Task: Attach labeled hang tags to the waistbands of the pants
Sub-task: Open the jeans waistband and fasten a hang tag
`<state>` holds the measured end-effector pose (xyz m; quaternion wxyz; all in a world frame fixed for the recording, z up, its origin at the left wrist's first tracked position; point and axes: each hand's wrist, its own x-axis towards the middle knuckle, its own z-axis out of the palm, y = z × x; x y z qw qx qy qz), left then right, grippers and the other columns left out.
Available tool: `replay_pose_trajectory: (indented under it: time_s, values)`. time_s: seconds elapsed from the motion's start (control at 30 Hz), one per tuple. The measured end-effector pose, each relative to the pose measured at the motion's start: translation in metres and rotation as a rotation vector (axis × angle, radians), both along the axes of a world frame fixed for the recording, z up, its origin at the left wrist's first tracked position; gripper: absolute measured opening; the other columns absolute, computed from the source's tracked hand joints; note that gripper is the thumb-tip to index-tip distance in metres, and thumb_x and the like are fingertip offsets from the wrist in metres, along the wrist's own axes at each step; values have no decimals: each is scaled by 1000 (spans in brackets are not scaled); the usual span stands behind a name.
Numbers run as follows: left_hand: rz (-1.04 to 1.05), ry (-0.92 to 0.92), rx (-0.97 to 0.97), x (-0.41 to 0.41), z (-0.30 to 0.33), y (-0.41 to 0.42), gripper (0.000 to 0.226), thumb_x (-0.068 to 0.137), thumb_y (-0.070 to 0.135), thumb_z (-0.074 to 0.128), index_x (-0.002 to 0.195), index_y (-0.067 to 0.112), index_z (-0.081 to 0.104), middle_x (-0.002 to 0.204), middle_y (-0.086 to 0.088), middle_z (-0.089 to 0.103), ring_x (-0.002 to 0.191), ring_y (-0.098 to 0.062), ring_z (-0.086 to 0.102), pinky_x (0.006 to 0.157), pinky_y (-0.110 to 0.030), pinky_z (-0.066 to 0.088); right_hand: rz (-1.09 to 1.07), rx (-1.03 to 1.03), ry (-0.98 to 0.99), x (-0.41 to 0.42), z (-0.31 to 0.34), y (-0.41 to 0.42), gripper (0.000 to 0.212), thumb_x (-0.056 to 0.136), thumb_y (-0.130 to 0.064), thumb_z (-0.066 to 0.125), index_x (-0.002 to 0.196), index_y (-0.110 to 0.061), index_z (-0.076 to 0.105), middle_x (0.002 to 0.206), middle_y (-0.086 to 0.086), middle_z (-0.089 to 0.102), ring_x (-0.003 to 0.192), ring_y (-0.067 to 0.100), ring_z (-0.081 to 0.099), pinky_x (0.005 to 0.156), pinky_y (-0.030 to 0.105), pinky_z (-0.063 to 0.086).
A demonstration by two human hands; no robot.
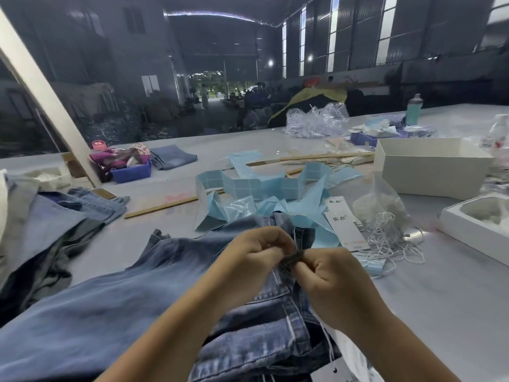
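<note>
1. Both hands work at the waistband of blue jeans lying on the grey bench; the left hand and right hand pinch a belt loop between curled fingers.
2. Done well, the string should pass fully through the loop and be drawn snug.
3. White hang tags lie just beyond, printed with two Chinese characters, too small to read reliably.

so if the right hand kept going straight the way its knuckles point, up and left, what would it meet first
Most likely the left hand: the right hand faces it across the dark denim belt loop that both pinch on the blue jeans. Depth is hard to judge.
</note>
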<state>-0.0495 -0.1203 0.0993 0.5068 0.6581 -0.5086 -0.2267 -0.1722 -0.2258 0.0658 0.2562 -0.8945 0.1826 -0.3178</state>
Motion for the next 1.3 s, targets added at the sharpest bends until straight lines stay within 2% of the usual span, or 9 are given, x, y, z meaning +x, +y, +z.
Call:
replay_pose_trajectory:
  time_s: [0.1, 0.27, 0.4, 0.53, 0.77, 0.9, 1.03, 1.23, 1.3]
  values:
    - [5, -67, 32, 4, -1, 5, 34, 95, 4, 55, 74, 29, 65, 70, 3, 57, 68, -17, 48, 68, -34, 41, 19, -149, 88, 0, 7, 8, 39, 79, -38, 45, 47, -22, 31, 44, -7, 36, 45, 15, 36, 44, 25, 21]
    - [7, -189, 104, 4, -1, 8, 38, 92, 7, 63, 73, 40, 69, 70, 4, 69, 60, -11, 64, 65, -30, 55, 42, -196, 148, -5, 1, 8, 31, 81, -36, 44, 55, -21, 39, 54, -4, 49, 51, 16, 40, 47, 30, 24]
    - [-9, -320, 187, 5, -4, 4, 51, 90, 5, 60, 71, 52, 67, 77, 12, 69, 56, -3, 58, 63, -28, 53, 53, -253, 157, -5, -7, 9, 29, 86, -38, 42, 61, -23, 39, 68, 2, 61, 60, 23, 48, 55, 32, 26]
    - [-42, -205, 232, 12, -6, 7, 44, 90, 2, 60, 76, 42, 73, 76, 7, 71, 57, -4, 60, 52, -16, 46, 30, -300, 191, -2, -11, 11, 29, 93, -40, 44, 75, -20, 55, 81, 0, 65, 75, 26, 56, 59, 32, 29]
    - [-27, -131, 241, 22, -9, 17, 34, 93, 5, 59, 85, 34, 74, 82, 2, 73, 54, -12, 64, 54, -19, 46, 22, -304, 201, 3, -7, 14, 27, 92, -41, 43, 86, -22, 61, 87, -2, 67, 80, 25, 59, 61, 31, 28]
    - [-62, -137, 266, 33, -5, 26, 36, 87, 5, 65, 73, 37, 72, 71, 4, 70, 61, -9, 65, 58, -21, 49, 41, -338, 220, 8, -7, 22, 26, 95, -41, 44, 90, -23, 62, 88, -3, 66, 80, 25, 59, 60, 31, 28]
    - [-15, -235, 293, 37, -4, 31, 27, 84, 11, 73, 71, 35, 73, 69, 13, 70, 60, 4, 57, 58, -11, 43, 28, -383, 257, 17, -10, 28, 27, 98, -39, 41, 97, -22, 62, 93, -1, 65, 83, 27, 61, 61, 32, 33]
    - [130, -473, 292, 31, -5, 33, 15, 89, 20, 68, 80, 32, 72, 75, 22, 68, 68, 4, 59, 60, -10, 44, 9, -434, 186, 26, -9, 33, 23, 92, -31, 55, 76, -17, 66, 72, 2, 67, 62, 32, 62, 52, 33, 40]
    - [123, -439, 272, 30, -4, 33, 21, 91, 18, 66, 79, 35, 70, 76, 18, 69, 70, -3, 62, 66, -22, 52, -31, -459, 126, 27, -8, 31, 25, 87, -30, 62, 67, -16, 65, 62, 0, 64, 51, 29, 59, 45, 30, 37]
